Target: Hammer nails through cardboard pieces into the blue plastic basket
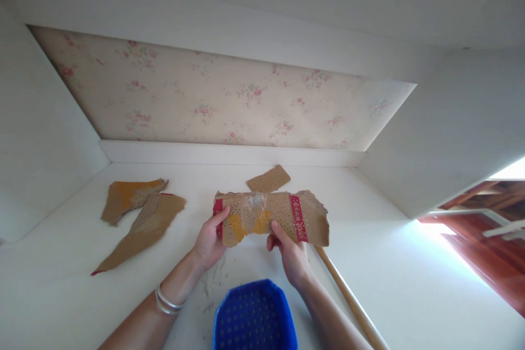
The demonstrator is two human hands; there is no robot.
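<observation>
A torn piece of cardboard (283,205) with red printed strips, yellow patches, many small holes and clear tape is held up in front of me. My left hand (211,240) grips its left end, thumb on the face. Lower down toward the right, my right hand (289,251) pinches the bottom edge, thumb on top and fingers partly hidden behind. Just below both hands sits a blue plastic basket (219,317) with a perforated bottom. Beyond the held piece lies a smaller perforated cardboard scrap (270,179).
Two torn cardboard pieces, one with yellow print (123,197) and one longer (153,224), lie at left. A wooden stick (348,295) runs beside my right forearm. White panels enclose the white surface (410,284); floral wallpaper (246,98) covers the back. Reddish floor shows at right.
</observation>
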